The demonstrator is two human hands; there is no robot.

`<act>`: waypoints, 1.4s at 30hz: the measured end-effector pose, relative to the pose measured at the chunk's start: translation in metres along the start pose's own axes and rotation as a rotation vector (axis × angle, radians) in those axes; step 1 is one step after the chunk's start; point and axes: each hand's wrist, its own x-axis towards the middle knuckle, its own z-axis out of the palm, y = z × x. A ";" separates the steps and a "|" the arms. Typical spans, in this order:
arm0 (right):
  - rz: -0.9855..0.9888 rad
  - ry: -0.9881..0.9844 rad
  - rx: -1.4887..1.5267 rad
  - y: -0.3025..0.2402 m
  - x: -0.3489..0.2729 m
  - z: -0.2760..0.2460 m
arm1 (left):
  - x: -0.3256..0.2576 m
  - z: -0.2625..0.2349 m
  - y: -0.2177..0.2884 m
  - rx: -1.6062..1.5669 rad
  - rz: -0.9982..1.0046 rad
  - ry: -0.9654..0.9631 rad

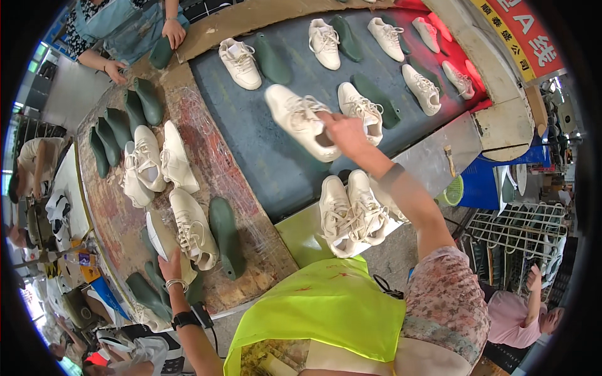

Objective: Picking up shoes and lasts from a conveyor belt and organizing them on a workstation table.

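Head view: nearest the body, two cream shoes (351, 210) sit side by side at the near edge of the dark belt (269, 172), toes pointing away. Left of them, the left hand (170, 268) is closed on the heel end of a white-soled shoe (162, 233), whose long axis runs away from the fingers over the worn table (263, 250). Farther out, the right hand (345, 133) reaches across the belt, thumb and fingers pinched on the heel collar of a tilted shoe (291, 116). It lies to that hand's left, its long axis slanting from heel at the fingers to toe far-left; it looks raised, though its clearance is unclear. The right hand is much the nearer to it. Just beyond, a laced shoe (359, 108) lies beside a green last (378, 100).
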 end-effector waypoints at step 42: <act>1.157 -0.006 0.063 0.057 -0.345 -0.034 | 0.014 -0.005 -0.002 -0.099 0.139 -0.091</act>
